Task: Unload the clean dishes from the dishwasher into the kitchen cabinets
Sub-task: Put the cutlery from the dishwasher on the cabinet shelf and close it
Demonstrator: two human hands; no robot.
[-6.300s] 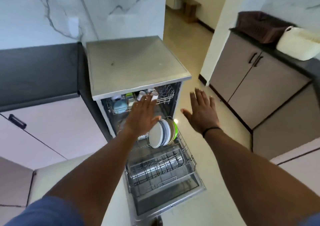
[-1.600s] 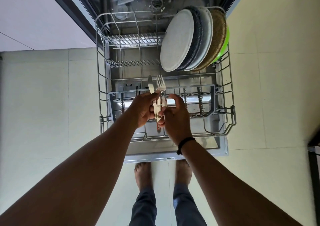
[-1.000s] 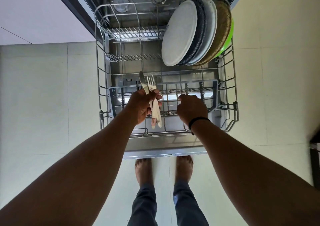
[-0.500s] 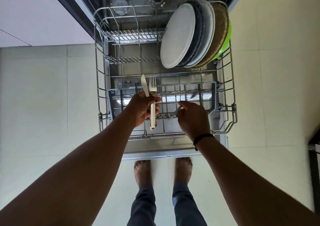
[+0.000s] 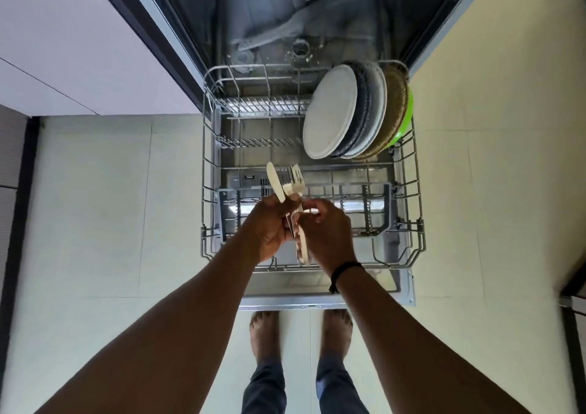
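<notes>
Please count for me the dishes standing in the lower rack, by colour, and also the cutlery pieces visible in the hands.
White or pale plates: 2
Dark speckled plate: 1
Brown woven plate: 1
Green plate: 1
Knife in the hands: 1
Forks in the hands: at least 2, overlapping, exact number unclear
Total: 8 at least

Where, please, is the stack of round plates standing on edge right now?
In the head view, the stack of round plates stands in the far right corner of the pulled-out wire lower rack, beyond the cutlery basket and both hands.
</notes>
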